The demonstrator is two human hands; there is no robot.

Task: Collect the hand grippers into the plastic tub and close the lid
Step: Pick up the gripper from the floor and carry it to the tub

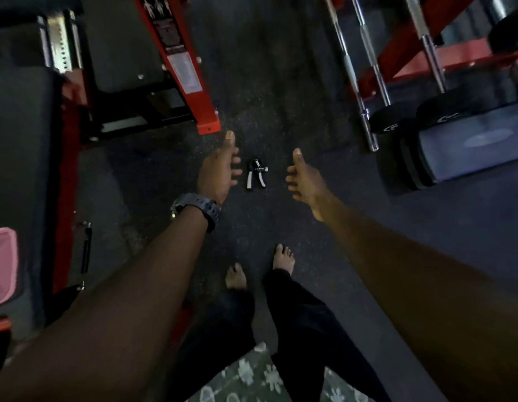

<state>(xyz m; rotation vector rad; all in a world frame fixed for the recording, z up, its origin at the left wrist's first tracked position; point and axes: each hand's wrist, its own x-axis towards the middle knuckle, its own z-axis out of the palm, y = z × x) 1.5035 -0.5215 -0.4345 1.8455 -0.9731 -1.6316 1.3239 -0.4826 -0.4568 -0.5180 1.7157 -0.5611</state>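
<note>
One black hand gripper with silver handles (pixel 256 174) lies on the dark rubber floor ahead of my bare feet. My left hand (pixel 218 169), a grey watch on its wrist, is stretched out just left of it, fingers apart and thumb up, holding nothing. On the other side my right hand (pixel 302 177) is also open and empty, a little farther from the gripper. Neither hand touches it. A pink plastic tub (pixel 2 265) shows partly at the left edge; I cannot see a lid.
A red and black gym machine (pixel 176 62) stands at the left and back left. Chrome bars (pixel 365 68) lean on a red rack at the back right, with black dumbbells (pixel 397 117) and a blue-grey padded block (pixel 469 143) below.
</note>
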